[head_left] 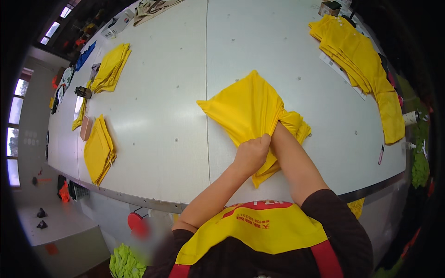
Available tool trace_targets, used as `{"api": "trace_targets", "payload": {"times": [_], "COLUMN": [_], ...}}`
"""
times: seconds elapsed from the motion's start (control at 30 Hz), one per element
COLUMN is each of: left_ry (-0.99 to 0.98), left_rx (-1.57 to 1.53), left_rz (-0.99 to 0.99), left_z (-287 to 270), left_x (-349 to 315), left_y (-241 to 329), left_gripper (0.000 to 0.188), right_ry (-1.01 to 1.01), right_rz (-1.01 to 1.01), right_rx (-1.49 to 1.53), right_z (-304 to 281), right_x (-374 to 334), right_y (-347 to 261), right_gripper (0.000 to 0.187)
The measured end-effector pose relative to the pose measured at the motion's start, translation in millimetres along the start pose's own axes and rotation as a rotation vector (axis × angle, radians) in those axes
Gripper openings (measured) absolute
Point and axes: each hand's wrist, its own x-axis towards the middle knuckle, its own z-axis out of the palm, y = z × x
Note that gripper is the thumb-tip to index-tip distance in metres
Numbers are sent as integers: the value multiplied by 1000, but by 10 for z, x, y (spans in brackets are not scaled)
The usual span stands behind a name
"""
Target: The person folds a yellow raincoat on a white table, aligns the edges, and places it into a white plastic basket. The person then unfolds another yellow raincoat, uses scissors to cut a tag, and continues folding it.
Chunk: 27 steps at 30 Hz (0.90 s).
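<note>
Yellow bib apron (278,227) with red straps (327,259) nearest, worn over dark sleeves (340,213). Just beyond it, yellow cloth piece (245,104), gathered into folds over the near part of the worktop (162,116). Left hand (253,150): grip clenched on the piece's bunched edge. Right forearm (296,160) runs into the folds; hand hidden inside, cannot tell what its grip does.

Worktop broad, pale, slightly glossy, dotted with small round marks. Straight seam (207,55) passes beneath the piece's left corner. Well left of the piece: flat yellow stack (98,153), peach-coloured box (85,128) beside it; second yellow stack (111,67) farther off. Right of the piece: pink pen (381,154), and beyond that a long yellow pile (352,55).

Room: bright windows (14,134) in a pale wall, far left of the piece. Lower, also left of it: red disc (137,224), lime-green cloth heap (125,260), pale boxy block (65,245).
</note>
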Motion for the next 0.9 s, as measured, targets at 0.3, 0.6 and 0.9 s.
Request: {"api": "trace_targets", "payload": {"times": [0.3,0.6,0.9], "left_ry": [262,246,269], "left_rx": [44,-82,24], "left_rz": [56,177,23], "left_z": [-52,59,64], "left_x": [93,176,-123], "left_y": [-171,-117,-4], "left_gripper": [13,29,42], "right_ry": [114,209,141], "right_rz": [-135,-247,-360], "right_rx": [79,136,33], "right_z": [-79,128,-391], "right_x": [-308,-774,-710], "right_y": [-101,-385,34], "right_gripper": [53,51,49]}}
